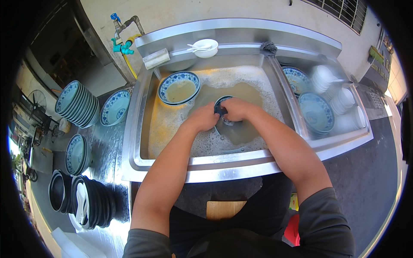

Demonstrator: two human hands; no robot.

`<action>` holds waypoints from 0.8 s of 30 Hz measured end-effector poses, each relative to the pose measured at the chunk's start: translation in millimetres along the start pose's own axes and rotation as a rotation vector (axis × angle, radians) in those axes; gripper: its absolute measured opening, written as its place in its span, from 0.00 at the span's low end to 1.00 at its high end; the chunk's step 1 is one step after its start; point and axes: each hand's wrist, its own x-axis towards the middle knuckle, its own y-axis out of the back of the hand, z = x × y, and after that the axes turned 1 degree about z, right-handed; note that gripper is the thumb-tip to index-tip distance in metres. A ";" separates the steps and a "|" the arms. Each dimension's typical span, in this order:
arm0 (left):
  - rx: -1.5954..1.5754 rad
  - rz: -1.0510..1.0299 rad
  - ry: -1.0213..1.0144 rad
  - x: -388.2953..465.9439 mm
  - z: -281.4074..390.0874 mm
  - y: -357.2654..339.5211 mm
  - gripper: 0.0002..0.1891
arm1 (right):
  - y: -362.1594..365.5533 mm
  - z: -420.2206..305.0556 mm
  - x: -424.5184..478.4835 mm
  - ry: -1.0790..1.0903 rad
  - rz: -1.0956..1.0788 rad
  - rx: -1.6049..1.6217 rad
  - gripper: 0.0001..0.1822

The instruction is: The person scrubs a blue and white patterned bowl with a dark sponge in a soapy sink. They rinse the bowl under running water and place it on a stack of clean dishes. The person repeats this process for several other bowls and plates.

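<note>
Both hands work at a blue-patterned bowl (222,98) partly sunk in the cloudy, soapy water of a steel sink (206,162). My left hand (205,116) grips the bowl's left rim. Over the bowl's inside, my right hand (237,109) has its fingers curled down. Something dark (220,110) shows between the hands; I cannot tell whether it is a scrubber in the right hand or shaded bowl. Water covers much of the bowl's right side. To the left, two stacked patterned bowls (179,87) stand in the foam, the upper one holding murky water.
At the right, a second basin holds patterned bowls (316,113) and white bowls (343,98). On the back ledge are a white bowl with spoons (206,51) and a steel-wool scrubber (268,47). Bowl stacks (77,104) and black bowls (96,203) occupy the left table. Taps (122,46) project at back left.
</note>
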 end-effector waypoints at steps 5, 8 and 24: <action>-0.004 0.020 -0.047 -2.2 1.4 -0.3 0.17 | 1.4 -1.6 -1.2 -0.004 0.008 -0.010 0.17; 0.000 0.025 -0.037 -3.5 0.9 0.2 0.17 | 2.3 -3.8 -1.5 0.015 0.017 -0.007 0.17; 0.022 0.025 -0.050 -10.7 10.7 5.8 0.19 | 0.6 -1.2 -1.0 0.021 0.024 -0.009 0.17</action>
